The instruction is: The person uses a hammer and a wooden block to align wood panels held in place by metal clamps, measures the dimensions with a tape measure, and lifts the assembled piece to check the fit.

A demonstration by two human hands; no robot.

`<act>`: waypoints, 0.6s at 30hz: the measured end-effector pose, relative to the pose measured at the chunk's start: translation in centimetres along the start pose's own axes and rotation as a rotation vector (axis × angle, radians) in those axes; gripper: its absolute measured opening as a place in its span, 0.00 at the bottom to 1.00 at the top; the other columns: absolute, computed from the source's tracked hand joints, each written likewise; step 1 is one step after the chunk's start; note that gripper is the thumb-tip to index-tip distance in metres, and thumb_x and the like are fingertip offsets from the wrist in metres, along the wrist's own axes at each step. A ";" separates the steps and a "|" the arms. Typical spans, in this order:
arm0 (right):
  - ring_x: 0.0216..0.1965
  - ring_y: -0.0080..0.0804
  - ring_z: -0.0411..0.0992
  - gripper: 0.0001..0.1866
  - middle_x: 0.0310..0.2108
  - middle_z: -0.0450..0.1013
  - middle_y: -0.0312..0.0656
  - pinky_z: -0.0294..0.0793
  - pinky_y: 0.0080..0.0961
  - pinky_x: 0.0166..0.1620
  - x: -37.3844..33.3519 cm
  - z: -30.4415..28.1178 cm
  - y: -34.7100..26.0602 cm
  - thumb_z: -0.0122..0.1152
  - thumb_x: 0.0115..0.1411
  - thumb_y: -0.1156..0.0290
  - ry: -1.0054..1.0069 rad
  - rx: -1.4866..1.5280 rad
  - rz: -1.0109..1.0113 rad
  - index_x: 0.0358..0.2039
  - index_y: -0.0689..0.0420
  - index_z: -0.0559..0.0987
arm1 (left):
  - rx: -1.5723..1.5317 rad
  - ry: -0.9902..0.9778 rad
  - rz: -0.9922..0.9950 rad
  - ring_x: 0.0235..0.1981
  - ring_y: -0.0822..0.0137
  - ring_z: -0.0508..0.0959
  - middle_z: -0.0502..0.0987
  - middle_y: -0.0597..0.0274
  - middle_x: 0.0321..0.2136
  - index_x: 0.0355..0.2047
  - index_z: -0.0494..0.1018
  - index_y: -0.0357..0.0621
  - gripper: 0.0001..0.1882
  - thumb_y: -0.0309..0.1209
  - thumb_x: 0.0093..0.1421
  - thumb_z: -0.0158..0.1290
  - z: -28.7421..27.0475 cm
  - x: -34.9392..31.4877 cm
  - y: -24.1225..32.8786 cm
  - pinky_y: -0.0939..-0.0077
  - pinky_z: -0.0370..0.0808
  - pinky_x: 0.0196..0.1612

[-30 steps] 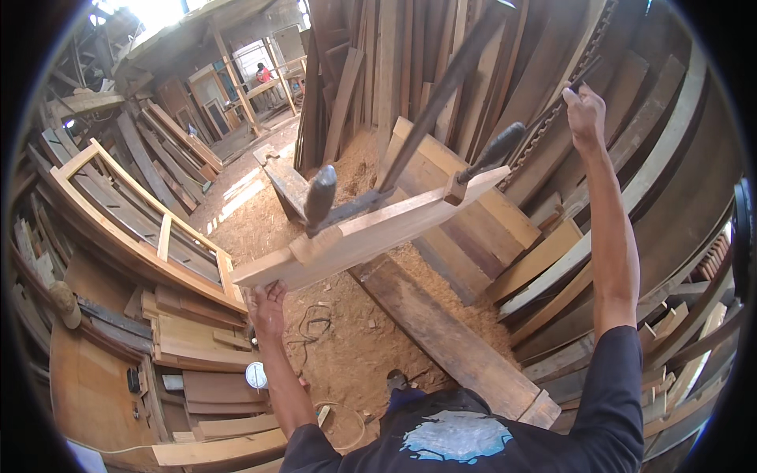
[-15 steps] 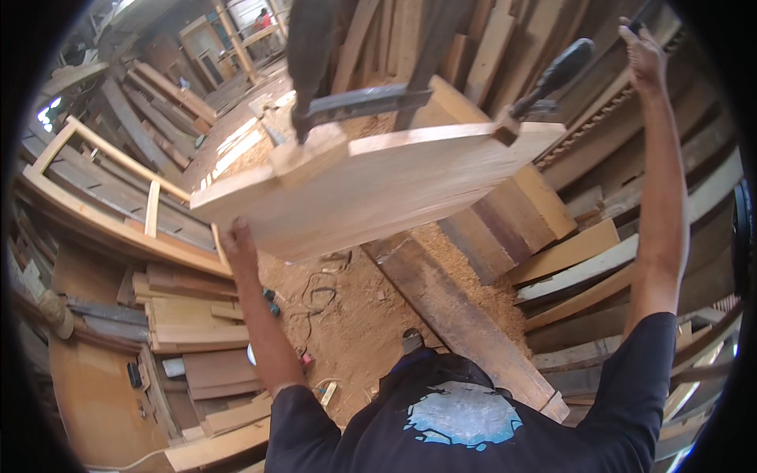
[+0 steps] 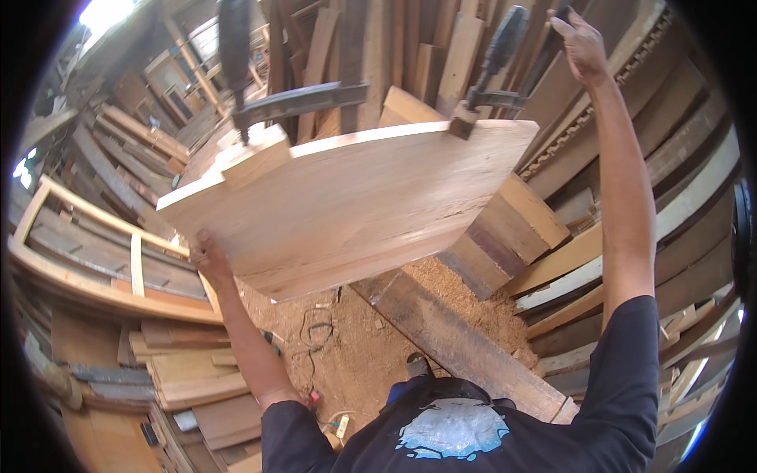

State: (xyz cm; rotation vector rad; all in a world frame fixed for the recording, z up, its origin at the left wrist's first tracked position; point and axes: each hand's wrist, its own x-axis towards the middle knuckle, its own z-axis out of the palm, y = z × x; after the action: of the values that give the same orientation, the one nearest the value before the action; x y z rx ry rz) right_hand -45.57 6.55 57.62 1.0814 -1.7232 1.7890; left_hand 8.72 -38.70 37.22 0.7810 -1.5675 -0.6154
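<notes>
A broad pale wooden board (image 3: 355,209) with a curved top edge is held up tilted in front of me. My left hand (image 3: 211,256) is closed on its left edge, the thumb on the near face. My right hand (image 3: 582,49), raised at the upper right, is closed around a dark metal bar that looks like part of the right bar clamp (image 3: 501,99). That clamp grips the top edge through a small dark wood block (image 3: 463,120). A second bar clamp (image 3: 303,102) presses a pale wood block (image 3: 256,158) at the board's upper left.
A thick plank (image 3: 449,339) slopes across the sawdust-covered floor (image 3: 355,331). A stack of boards (image 3: 505,236) stands behind the held board. Timber leans along the right and back. On the left are a light wooden frame (image 3: 136,264) and piled boards (image 3: 197,378). A cord (image 3: 317,327) lies below.
The board with both clamps has shifted left and tilted so that more of its near face shows. Both hands have moved left with it, keeping their holds.
</notes>
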 end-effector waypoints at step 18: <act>0.60 0.42 0.57 0.29 0.57 0.59 0.58 0.54 0.30 0.61 0.5 3.9 -6.9 0.57 0.58 0.71 0.041 -0.170 -0.106 0.57 0.72 0.61 | 0.098 0.189 -0.202 0.48 0.43 0.71 0.71 0.36 0.48 0.53 0.64 0.28 0.47 0.65 0.62 0.23 4.8 11.0 -7.9 0.53 0.65 0.50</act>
State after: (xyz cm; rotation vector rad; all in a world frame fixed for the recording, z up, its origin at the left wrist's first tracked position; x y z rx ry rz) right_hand -39.73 3.61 62.05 1.0365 -1.7256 1.5595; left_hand 4.50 -52.41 37.48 1.0502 -1.3633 -0.5943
